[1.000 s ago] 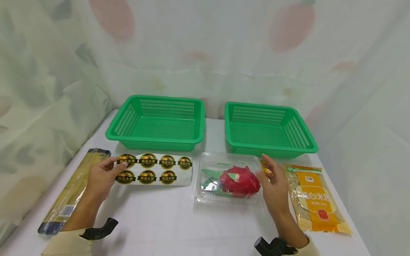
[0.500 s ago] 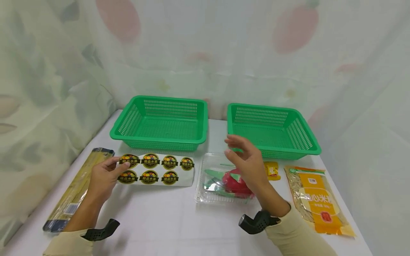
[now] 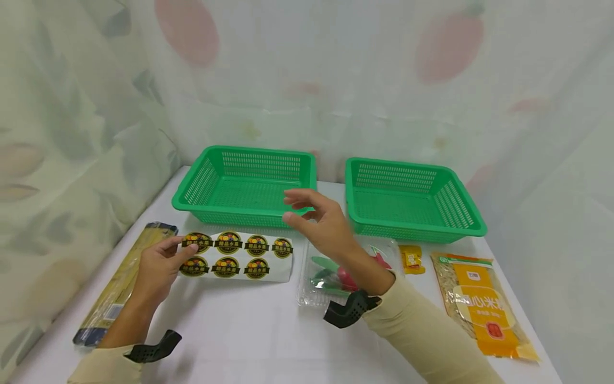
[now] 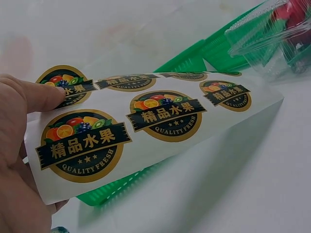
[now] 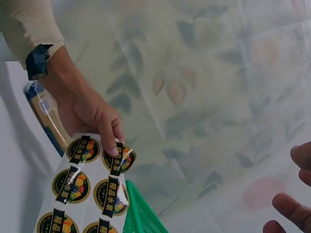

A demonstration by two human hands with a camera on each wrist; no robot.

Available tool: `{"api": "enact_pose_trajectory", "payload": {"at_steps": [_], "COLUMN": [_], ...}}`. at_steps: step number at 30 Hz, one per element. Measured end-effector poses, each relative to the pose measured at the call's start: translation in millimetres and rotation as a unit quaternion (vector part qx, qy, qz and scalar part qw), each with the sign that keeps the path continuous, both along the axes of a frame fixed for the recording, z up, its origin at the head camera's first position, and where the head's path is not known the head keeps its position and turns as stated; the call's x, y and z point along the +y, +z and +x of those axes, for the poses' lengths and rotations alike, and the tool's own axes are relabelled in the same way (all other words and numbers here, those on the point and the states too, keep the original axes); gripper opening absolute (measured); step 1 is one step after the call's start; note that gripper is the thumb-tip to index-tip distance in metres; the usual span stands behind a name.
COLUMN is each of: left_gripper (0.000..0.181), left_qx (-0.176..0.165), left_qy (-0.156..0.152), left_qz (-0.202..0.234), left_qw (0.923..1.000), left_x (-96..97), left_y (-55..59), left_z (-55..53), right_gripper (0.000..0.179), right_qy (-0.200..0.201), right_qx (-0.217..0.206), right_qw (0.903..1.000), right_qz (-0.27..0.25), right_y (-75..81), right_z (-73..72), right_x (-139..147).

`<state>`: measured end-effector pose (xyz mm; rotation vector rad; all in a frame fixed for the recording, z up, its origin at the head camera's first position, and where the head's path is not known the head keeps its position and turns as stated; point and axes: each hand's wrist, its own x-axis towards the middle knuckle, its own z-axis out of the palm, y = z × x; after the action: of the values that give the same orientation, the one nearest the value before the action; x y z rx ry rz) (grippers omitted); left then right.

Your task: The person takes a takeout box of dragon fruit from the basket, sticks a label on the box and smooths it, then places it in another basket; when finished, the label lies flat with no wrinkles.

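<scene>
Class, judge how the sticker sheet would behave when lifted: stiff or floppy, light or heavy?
Probably flexible, not limp: the sticker sheet bows slightly yet stretches out beyond the left hand. Likely light, since that hand alone pinches it at one end.

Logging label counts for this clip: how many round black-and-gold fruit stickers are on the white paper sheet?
7 stickers: four in the far row, three in the near row of the white paper sheet. The left hand pinches its left end, partly covering one far-row sticker.
</scene>
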<state>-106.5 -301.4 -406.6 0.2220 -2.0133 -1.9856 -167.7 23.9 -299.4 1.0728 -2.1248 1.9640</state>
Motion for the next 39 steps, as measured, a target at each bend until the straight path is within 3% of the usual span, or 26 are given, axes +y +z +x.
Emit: {"api": "enact_pose_trajectory", "payload": {"at_steps": [17,26,33,39], "left_gripper": [0.009,0.01,0.01,0.012], "left_qx": [-0.005,0.031,0.044,0.05], "left_qy": [-0.008,-0.029,-0.039,-0.045], "left_qz": [-0.016,0.01,0.013,0.018], "left_qw": [0.9998,0.9991,0.9982,0.9975], "left_x": [0.1,1.5,1.6,0.7], "left_y": [-1.5,-0.5,0.3,0.6], "left_z": [1.6,1.6,3.5,3.3], "right_gripper": [0.035,0.033,0.033,0.032], "right_qy": [0.066,0.079,0.07,0.068], "right_qx": [-0.004,-0.017,0.002,0.011], "right_qw": [0.9965,0.9941,0.9915,0.9914], "right_qz": [0.051,0.073,0.109,0.111], "right_y": [-16.4,-28.3,-41.0,-52.2], "right_z": [-12.2,-15.4,-15.6,-16.6], "right_x": [-59,-94,-115,-128]}}
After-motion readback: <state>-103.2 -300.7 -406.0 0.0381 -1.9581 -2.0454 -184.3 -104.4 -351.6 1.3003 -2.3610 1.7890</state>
